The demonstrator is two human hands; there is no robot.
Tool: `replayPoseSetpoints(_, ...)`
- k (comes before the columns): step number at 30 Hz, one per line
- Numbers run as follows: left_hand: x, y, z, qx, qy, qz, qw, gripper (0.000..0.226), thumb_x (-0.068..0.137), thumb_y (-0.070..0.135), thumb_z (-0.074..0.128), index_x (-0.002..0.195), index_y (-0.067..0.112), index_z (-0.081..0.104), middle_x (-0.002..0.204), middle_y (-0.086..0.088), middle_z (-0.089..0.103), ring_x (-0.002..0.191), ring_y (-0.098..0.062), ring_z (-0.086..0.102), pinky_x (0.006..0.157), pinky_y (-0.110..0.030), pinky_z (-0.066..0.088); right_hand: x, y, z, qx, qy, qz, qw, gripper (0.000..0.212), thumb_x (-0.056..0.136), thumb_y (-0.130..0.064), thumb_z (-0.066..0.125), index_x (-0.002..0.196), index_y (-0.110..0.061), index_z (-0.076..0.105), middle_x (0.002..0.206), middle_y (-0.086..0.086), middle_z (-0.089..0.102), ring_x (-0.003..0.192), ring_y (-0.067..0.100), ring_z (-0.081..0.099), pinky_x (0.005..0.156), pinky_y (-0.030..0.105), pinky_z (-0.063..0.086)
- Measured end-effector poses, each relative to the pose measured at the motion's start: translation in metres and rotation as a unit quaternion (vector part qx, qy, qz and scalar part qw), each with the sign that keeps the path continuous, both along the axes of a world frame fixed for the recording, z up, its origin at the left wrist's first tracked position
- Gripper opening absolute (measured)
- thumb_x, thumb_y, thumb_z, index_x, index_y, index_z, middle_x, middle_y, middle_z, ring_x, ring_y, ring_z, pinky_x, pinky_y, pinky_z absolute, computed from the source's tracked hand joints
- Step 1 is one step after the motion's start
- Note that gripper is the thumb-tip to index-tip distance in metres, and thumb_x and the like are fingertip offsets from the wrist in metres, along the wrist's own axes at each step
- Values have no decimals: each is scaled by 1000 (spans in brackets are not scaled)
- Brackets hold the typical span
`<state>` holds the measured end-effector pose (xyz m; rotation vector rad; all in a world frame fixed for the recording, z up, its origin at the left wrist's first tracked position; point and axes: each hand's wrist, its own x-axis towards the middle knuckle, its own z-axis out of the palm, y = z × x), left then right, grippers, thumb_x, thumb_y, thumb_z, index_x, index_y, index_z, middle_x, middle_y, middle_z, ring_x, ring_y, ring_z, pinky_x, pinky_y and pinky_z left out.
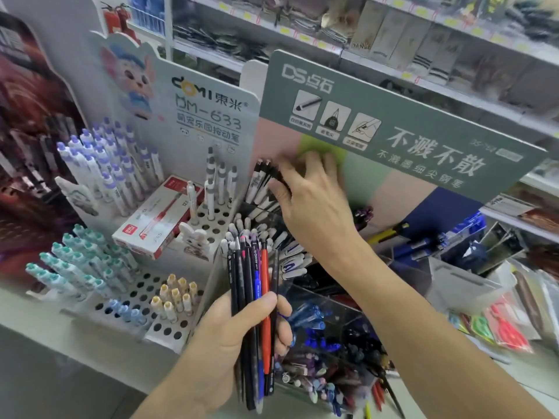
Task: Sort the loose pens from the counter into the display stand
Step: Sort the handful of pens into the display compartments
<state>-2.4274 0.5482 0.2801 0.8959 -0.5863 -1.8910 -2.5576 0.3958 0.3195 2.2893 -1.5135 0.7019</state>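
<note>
The left hand (pixel 230 337) is clenched around a bunch of pens (pixel 257 300), held upright in front of the display stand (pixel 402 122); the bunch is mostly dark barrels, with one red pen and one blue-banded pen among them, and the thumb lies across the front of the bundle. The right hand (pixel 311 204) reaches up to the stand's upper row, its fingers curled around the dark tops of the white pens (pixel 260 182) standing there, though motion blur hides exactly how many it grips. Below that hand, clear compartments (pixel 326 316) of the stand hold further pens: white-capped ones just behind the held bunch, blue ones lower down, and purple and dark ones in the nearest bins. To the left stands a white holed rack (pixel 145 294) with teal-topped pens, a few yellow and blue ones in front, and purple-topped pens higher up. A red and white box (pixel 157 219) lies tilted on that rack. Both stands rest on the table (pixel 60 373), and blurred shop shelves (pixel 393 34) run behind.
</note>
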Motion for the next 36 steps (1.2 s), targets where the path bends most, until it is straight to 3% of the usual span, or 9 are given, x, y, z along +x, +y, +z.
replayPoseSetpoints(6, -9, 3, -1, 23, 24, -1, 999, 50, 78, 20, 69, 113, -14, 58, 85, -29, 65, 67, -35, 63, 59, -36, 57, 0, 1, -4, -4, -123, 100, 987, 22, 92, -14, 69, 110, -4, 68, 90, 8, 68, 86, 29, 60, 78, 45, 53)
replayPoseSetpoints(12, -1, 4, 0, 5, -18, -16, 1000, 29, 80, 28, 69, 88, 1, 72, 77, -28, 62, 66, -32, 59, 63, -36, 55, 11, -6, 10, 115, -83, 102, 985, 49, 81, -19, 83, 122, -10, 58, 106, 8, 64, 98, 26, 59, 86, 40, 52)
replayPoseSetpoints(17, 3, 6, 2, -11, -20, 3, 1000, 20, 82, 28, 68, 83, 10, 75, 80, -24, 63, 67, -31, 59, 66, -39, 52, -2, -23, 36, 221, -67, 167, 958, 53, 69, -23, 94, 111, -5, 66, 87, 3, 66, 76, 19, 60, 76, 38, 55)
replayPoseSetpoints(21, 0, 8, 2, -13, -6, 4, 1000, 22, 83, 25, 68, 88, 5, 75, 82, -28, 63, 68, -33, 61, 67, -38, 56, 10, -35, 37, 136, -35, 193, 971, 25, 78, -9, 86, 98, -3, 73, 85, 8, 69, 75, 25, 63, 74, 44, 56)
replayPoseSetpoints(24, 1, 10, 1, -3, 2, 10, 1000, 27, 82, 23, 68, 93, -1, 74, 84, -31, 64, 69, -34, 62, 68, -36, 58, 15, -26, 31, 95, -11, 213, 972, 15, 90, -17, 76, 100, -7, 78, 99, 10, 64, 91, 26, 61, 84, 40, 55)
replayPoseSetpoints(28, 0, 15, -1, 17, 7, 21, 1000, 34, 84, 21, 71, 102, -8, 70, 88, -31, 66, 72, -35, 65, 68, -37, 60, -10, 27, 30, 54, -160, 229, 959, 13, 96, -15, 70, 93, -4, 76, 100, 8, 65, 91, 17, 61, 81, 26, 52)
replayPoseSetpoints(31, -7, 17, -1, 43, 25, 27, 998, 39, 87, 15, 65, 115, -12, 62, 96, -30, 69, 75, -35, 69, 66, -41, 62, -36, 81, 23, 196, -262, 182, 927, 12, 95, -23, 68, 93, -13, 74, 86, -4, 67, 71, 15, 62, 63, 24, 50)
replayPoseSetpoints(34, -19, 19, 0, 45, 12, -7, 999, 36, 86, 14, 60, 117, -2, 65, 105, -28, 71, 84, -38, 72, 69, -43, 63, -60, 113, 0, 388, -293, 83, 870, 27, 88, -43, 73, 111, -29, 69, 88, -8, 70, 75, 14, 66, 68, 31, 56)
replayPoseSetpoints(36, -27, 21, -4, 40, -1, -39, 998, 34, 90, 13, 60, 121, 3, 64, 109, -31, 70, 89, -41, 72, 71, -43, 62, -69, 124, -15, 420, -346, 54, 837, 23, 85, -36, 79, 106, -30, 71, 88, -4, 72, 76, 18, 69, 73, 36, 59)
